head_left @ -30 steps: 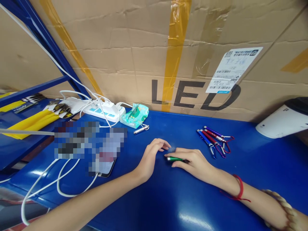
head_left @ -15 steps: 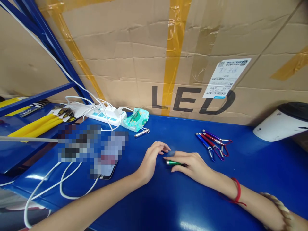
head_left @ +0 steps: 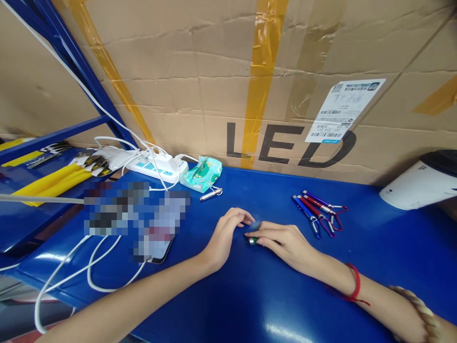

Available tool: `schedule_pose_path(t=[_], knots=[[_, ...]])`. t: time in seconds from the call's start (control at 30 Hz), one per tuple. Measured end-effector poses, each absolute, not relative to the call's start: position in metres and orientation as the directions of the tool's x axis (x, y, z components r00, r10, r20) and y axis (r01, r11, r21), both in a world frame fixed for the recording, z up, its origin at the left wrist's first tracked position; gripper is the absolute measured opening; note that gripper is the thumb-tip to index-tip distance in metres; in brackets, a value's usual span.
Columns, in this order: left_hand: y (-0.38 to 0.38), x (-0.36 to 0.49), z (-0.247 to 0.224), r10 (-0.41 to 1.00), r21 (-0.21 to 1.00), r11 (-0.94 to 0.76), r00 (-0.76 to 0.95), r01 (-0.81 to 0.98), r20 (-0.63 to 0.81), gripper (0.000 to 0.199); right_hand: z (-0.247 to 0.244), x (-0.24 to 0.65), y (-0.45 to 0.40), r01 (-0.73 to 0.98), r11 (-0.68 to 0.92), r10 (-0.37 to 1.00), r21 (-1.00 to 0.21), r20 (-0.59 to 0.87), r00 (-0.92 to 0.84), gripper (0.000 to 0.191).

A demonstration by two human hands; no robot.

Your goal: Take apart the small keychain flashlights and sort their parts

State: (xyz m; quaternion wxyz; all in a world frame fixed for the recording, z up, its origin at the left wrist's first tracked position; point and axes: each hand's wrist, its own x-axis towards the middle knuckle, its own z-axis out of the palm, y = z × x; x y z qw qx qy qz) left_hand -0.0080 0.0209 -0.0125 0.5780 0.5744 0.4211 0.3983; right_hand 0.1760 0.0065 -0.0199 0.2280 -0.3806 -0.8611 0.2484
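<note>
My right hand (head_left: 282, 240) is closed around a small green flashlight (head_left: 253, 241); its silver end sticks out past the thumb and most of its body is hidden by my fingers. My left hand (head_left: 224, 236) rests on its side on the blue table (head_left: 221, 309), fingers loosely curved with nothing in them. A pale patch shows on the table between the two hands. Right of them lie several slim keychain flashlights (head_left: 316, 208) in blue, red and purple, with matching carabiner clips. One silver keychain flashlight (head_left: 210, 195) lies beyond my left hand.
A green tissue pack (head_left: 203, 174) and a white power strip (head_left: 153, 167) with cables are at the back left. A phone (head_left: 162, 250) lies left. At the right stands a white cup (head_left: 416, 186) with a black lid. A big cardboard box (head_left: 200, 95) walls the back.
My right thumb has moved in over the green flashlight, so less of its body shows. The left hand stays nearly still. The view has shifted slightly.
</note>
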Motion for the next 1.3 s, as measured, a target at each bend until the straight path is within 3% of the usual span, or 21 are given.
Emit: schedule_pose_path(t=[0.2, 0.33, 0.4, 0.5, 0.63, 0.77, 1.03, 1.17, 1.3], knots=[[0.024, -0.009, -0.011, 0.950, 0.998, 0.038, 0.309, 0.056, -0.053, 0.023, -0.020, 0.173, 0.004, 0.593, 0.564, 0.809, -0.575, 0.243, -0.535, 0.028], [0.029, -0.012, -0.006, 0.965, 0.970, -0.118, 0.253, 0.215, 0.061, 0.018, -0.020, 0.170, 0.003, 0.645, 0.584, 0.810, -0.492, 0.304, -0.502, 0.026], [0.033, -0.016, -0.003, 0.957, 0.888, -0.253, 0.234, 0.385, 0.171, 0.016, -0.020, 0.170, 0.004, 0.673, 0.603, 0.798, -0.429, 0.342, -0.496, 0.027], [0.039, -0.023, -0.001, 0.927, 0.674, -0.374, 0.239, 0.637, 0.289, 0.021, -0.021, 0.173, 0.007, 0.738, 0.586, 0.800, -0.336, 0.384, -0.460, 0.027], [0.046, -0.028, -0.004, 0.920, 0.449, -0.363, 0.238, 0.816, 0.312, 0.028, -0.022, 0.182, 0.015, 0.829, 0.500, 0.829, -0.251, 0.415, -0.374, 0.025], [0.047, -0.028, -0.009, 0.932, 0.362, -0.322, 0.226, 0.875, 0.283, 0.028, -0.022, 0.188, 0.020, 0.878, 0.439, 0.844, -0.190, 0.423, -0.330, 0.021], [0.046, -0.027, -0.008, 0.909, 0.372, -0.407, 0.331, 0.835, 0.252, 0.030, -0.024, 0.194, 0.025, 0.905, 0.371, 0.867, -0.210, 0.428, -0.256, 0.041], [0.046, -0.026, -0.017, 0.833, 0.515, -0.552, 0.469, 0.656, 0.294, 0.034, -0.026, 0.202, 0.031, 0.924, 0.358, 0.846, -0.136, 0.466, -0.259, 0.049], [0.040, -0.021, -0.024, 0.736, 0.649, -0.632, 0.588, 0.422, 0.335, 0.038, -0.026, 0.204, 0.033, 0.919, 0.388, 0.810, -0.068, 0.500, -0.305, 0.046]])
